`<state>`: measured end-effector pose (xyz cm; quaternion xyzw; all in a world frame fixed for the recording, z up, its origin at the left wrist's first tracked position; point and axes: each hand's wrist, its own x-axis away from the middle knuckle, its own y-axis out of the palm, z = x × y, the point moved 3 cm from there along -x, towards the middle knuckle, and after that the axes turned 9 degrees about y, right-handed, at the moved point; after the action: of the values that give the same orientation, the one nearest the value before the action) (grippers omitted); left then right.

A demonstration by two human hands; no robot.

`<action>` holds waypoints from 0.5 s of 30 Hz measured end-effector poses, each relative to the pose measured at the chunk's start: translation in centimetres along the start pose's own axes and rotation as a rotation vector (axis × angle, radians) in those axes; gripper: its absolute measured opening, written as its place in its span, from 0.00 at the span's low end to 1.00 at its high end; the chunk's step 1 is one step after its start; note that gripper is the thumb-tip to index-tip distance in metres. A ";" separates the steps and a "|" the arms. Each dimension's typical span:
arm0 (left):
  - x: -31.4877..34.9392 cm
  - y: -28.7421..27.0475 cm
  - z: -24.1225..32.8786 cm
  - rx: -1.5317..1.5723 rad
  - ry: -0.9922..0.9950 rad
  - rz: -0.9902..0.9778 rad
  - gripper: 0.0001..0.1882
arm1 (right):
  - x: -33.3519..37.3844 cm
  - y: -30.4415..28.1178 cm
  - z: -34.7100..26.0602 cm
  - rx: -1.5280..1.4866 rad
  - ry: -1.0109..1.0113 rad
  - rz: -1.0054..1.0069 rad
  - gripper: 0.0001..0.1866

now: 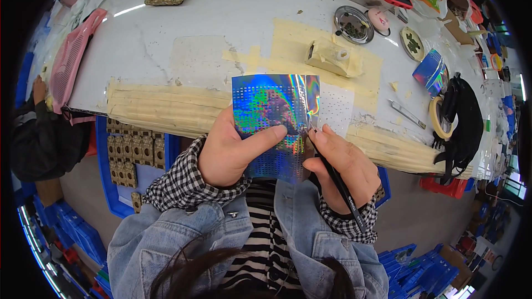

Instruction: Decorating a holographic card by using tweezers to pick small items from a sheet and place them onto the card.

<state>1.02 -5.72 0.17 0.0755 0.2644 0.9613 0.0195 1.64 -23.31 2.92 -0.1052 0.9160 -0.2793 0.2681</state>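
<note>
Holographic blue-silver rectangular sheet lies between the hands: the left hand pinches its left side, fingers hidden behind; the right hand, curled, pinches a slim black tool, tip indistinct against it. Beyond the sheet sits a cream tape-wrapped block.

a workshop, by its taped workbench, blue bins and rows of camouflage-patterned parts.

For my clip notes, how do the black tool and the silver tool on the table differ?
Colour: the black tool is dark; the silver tool is pale metallic grey. State: the black tool is gripped in the right hand, whereas the silver tool lies on the table. Both are long and slim.
</note>
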 end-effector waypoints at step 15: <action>-0.1 -0.2 -0.1 -0.009 -0.044 0.017 0.13 | 0.0 -0.4 -0.1 -0.026 0.000 0.003 0.20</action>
<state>1.07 -5.60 0.01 0.0987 0.2587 0.9607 0.0177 1.57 -23.54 3.20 -0.1070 0.9197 -0.2671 0.2670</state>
